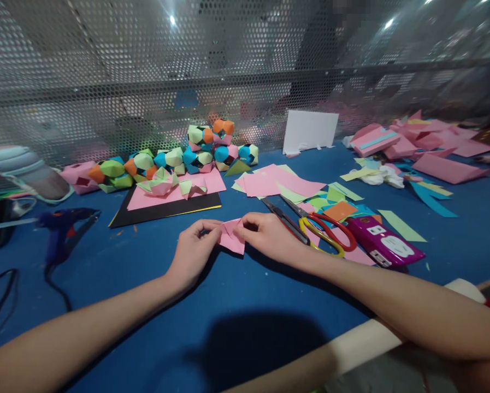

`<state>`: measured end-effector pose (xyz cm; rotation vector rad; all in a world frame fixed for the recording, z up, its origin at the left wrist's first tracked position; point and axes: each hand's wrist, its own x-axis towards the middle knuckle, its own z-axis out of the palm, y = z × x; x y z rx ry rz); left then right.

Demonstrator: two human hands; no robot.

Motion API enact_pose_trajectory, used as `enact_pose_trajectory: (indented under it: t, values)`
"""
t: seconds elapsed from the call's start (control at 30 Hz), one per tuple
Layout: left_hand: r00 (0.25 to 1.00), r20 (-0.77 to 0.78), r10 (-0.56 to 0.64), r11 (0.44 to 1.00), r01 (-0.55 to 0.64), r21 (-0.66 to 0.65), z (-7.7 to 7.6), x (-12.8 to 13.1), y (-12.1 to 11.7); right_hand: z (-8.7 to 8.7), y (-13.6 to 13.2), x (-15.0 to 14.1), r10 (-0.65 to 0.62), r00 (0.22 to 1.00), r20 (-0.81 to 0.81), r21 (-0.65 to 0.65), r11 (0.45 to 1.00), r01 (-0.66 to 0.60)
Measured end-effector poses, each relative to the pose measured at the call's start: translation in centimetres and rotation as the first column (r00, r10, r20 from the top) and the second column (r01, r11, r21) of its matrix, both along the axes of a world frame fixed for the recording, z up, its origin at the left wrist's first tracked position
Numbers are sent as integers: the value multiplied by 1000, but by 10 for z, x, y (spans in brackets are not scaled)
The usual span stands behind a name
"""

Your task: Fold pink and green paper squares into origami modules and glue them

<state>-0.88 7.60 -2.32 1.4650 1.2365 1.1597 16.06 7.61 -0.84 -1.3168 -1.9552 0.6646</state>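
Head view, forward and down

The person's bare left forearm (105,325) and right forearm (371,286) angle inward; the left hand (193,248) and right hand (267,234) sit close together, each closed in a pinch.

I watch the left hand (192,248) and the right hand (265,236) pinch a folded pink paper (231,243) at the blue counter (142,349). Taking that paper as my dial's centre, I have a blue glue gun (58,234) at nine o'clock, coloured paper balls (175,158) between ten and eleven, a white card (310,131) between one and two, and scissors (304,214) near three, just beside a purple object (378,240).
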Motion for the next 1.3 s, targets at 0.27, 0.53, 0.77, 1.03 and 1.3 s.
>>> enact_pose_trajectory:
  t: [0.27,0.53,0.77,1.03,1.3]
  values:
    - [993,-95,-68,997,63,-53,2,1,-2,-1,1,1,22,997,80,74,997,-28]
    - [986,-139,-96,995,96,-6,1,-1,-1,-5,-1,0,95,995,4,122,988,-95]
    - [982,-124,-141,990,138,-31,-2,0,-3,-6,-2,1,110,993,-36,207,973,-100]
    - [996,-56,-62,998,63,14,3,1,-3,0,-3,0,59,996,-69,102,993,-52]
    - [997,-56,-50,996,45,-81,1,3,-3,-7,-1,0,40,997,59,149,988,-48]
